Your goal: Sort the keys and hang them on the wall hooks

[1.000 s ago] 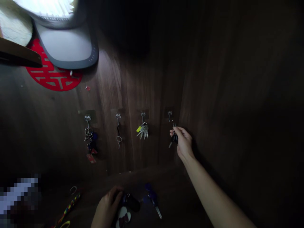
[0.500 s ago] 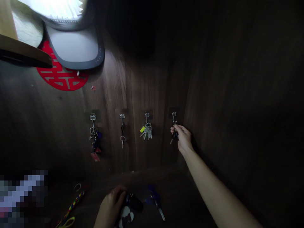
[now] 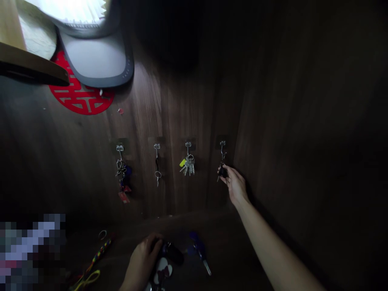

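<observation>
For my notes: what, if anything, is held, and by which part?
The right hand touches the rightmost hanging keys at their black part; the left hand is by a black fob. Whether either grip is closed is unclear.

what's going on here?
A person's right hand is at a small bunch of dark keys just under the rightmost wall hook; they appear to hang from it. The left hand rests low, beside a dark fob; whether it grips anything is too dim to tell. Silver keys hang on the next hook, and a blue key lies below.
</observation>
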A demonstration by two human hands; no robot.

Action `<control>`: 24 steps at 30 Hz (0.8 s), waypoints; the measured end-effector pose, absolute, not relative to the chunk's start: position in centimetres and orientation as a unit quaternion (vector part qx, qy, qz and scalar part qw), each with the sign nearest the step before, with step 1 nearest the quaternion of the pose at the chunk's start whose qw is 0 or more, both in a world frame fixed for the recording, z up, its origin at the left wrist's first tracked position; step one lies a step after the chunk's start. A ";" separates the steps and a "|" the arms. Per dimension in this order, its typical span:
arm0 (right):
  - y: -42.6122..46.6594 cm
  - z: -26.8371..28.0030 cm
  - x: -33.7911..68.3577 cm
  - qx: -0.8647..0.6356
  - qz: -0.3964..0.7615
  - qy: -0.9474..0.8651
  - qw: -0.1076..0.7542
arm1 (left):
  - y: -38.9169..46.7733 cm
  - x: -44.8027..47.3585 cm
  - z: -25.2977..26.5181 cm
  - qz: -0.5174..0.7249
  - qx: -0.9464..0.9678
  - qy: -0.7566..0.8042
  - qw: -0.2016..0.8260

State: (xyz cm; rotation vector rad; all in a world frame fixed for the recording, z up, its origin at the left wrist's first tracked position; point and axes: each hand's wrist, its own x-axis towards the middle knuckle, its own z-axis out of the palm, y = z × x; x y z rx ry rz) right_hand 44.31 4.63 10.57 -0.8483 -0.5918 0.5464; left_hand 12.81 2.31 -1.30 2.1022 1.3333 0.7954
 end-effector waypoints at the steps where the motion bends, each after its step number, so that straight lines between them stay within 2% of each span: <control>1: 4.4 10.0 44.3 -0.403 0.261 -0.270 0.835 | 2.3 12.8 -1.4 0.294 0.777 0.491 0.261; 16: 0.2 2.6 41.0 -0.476 0.328 -0.301 0.758 | 2.5 12.5 -1.8 0.304 0.780 0.485 0.254; 24: -0.8 1.2 36.5 -0.513 0.350 -0.371 0.690 | 2.6 12.4 -1.9 0.313 0.774 0.485 0.260</control>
